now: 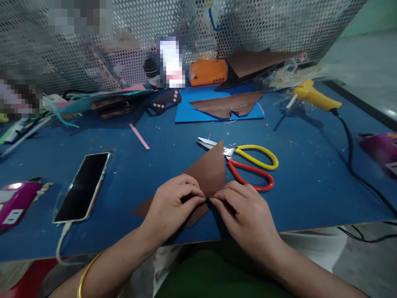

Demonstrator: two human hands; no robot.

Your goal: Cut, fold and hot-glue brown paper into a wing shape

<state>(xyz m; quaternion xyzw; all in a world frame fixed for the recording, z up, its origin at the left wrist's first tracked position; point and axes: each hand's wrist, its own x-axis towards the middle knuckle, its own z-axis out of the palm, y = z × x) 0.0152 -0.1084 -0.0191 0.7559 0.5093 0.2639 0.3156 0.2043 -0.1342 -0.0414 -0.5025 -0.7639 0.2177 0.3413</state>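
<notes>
Both our left hand (172, 200) and right hand (245, 207) pinch shut on the brown triangular paper sheet (209, 169), its tip pointing toward twelve o'clock.

Brown paper (208, 171), yellow-and-red scissors (248, 163), blue table (310, 182)

Both forearms were bare, with no sleeves in view. The left hand (173, 203) had no ring that could be seen; at about eight o'clock from it, a thin gold bangle (85, 271) circled the left forearm. The right hand (245, 211) and its wrist carried no jewellery. At six o'clock, between the arms, the person's green garment (198, 275) showed.
</notes>
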